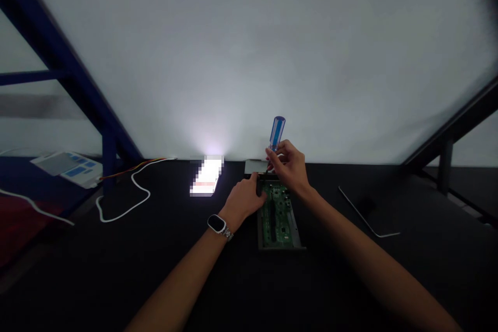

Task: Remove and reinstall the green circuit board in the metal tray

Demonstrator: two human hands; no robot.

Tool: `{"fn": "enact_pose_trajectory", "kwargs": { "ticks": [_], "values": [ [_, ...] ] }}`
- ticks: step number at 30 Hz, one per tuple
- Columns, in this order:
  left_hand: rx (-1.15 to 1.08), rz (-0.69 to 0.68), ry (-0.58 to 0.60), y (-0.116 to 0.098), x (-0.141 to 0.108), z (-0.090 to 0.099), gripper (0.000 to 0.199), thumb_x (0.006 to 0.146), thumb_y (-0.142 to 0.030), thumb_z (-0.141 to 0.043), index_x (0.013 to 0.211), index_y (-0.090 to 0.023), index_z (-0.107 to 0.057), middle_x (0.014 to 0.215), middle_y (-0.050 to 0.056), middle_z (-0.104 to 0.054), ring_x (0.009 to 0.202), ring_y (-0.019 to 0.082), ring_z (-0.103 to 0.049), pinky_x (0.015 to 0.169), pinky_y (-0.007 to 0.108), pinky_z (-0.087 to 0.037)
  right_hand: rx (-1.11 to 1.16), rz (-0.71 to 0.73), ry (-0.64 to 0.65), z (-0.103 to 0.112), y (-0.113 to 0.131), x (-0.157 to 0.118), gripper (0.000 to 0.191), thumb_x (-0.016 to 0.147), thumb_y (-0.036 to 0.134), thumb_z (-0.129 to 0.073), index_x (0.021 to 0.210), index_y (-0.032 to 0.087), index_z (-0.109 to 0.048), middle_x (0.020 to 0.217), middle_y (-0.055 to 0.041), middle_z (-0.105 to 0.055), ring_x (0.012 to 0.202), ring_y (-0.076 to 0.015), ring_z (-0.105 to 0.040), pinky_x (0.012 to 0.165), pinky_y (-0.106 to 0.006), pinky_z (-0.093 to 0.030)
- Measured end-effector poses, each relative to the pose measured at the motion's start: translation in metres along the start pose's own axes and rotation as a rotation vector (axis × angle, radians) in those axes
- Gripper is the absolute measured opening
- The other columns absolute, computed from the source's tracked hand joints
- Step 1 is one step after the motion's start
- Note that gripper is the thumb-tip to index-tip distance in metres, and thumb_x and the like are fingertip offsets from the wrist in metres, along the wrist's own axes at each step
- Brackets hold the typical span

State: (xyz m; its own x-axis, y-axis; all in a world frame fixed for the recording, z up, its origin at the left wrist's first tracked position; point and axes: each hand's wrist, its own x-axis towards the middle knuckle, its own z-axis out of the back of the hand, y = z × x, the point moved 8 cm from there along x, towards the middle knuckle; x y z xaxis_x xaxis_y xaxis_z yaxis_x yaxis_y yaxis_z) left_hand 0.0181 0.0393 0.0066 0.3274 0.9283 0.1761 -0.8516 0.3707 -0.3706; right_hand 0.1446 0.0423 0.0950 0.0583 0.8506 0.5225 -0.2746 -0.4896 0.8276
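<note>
My right hand (288, 165) is shut on a screwdriver with a clear blue handle (277, 134), which stands nearly upright with its tip low at the far end of the board. A green circuit board (275, 212) lies in a dark metal chassis tray (299, 238). My left hand (243, 199) rests against the board's left edge, its fingers curled down and partly hiding that side. A grey metal plate (256, 167) lies just beyond the board, partly behind my right fingers. A smartwatch (217, 224) sits on my left wrist.
The black tabletop (163, 270) holds a thin bent metal rod (368, 215) to the right, and a white cable with orange and red wires (124, 192) to the left. A bright pixelated rectangle (206, 176) lies beyond. Blue steel framing (58, 57) rises at left.
</note>
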Motion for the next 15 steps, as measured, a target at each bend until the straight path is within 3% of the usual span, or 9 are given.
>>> {"fn": "enact_pose_trajectory", "kwargs": {
  "ticks": [7,15],
  "values": [
    [-0.129,-0.018,0.014,0.01,0.006,0.003,0.03,0.077,-0.029,-0.057,0.105,-0.019,-0.055,0.078,0.007,-0.067,0.071,0.025,-0.065,0.059,0.031,-0.041,0.072,-0.015,0.094,-0.005,-0.001,0.003,0.034,0.085,0.053,-0.06,0.083,0.023,-0.045,0.079,-0.0032,-0.068,0.057,-0.0147,-0.066,0.049,-0.027,-0.053],
    [-0.207,-0.046,-0.101,0.01,0.005,0.005,0.028,0.074,-0.024,-0.059,0.101,-0.019,-0.057,0.066,0.004,-0.064,0.061,0.023,-0.063,0.054,0.029,-0.038,0.059,-0.025,0.169,-0.011,0.001,0.005,0.029,0.089,0.05,-0.055,0.087,0.023,-0.046,0.083,-0.0035,-0.067,0.06,-0.0134,-0.065,0.05,-0.026,-0.053]
  ]
}}
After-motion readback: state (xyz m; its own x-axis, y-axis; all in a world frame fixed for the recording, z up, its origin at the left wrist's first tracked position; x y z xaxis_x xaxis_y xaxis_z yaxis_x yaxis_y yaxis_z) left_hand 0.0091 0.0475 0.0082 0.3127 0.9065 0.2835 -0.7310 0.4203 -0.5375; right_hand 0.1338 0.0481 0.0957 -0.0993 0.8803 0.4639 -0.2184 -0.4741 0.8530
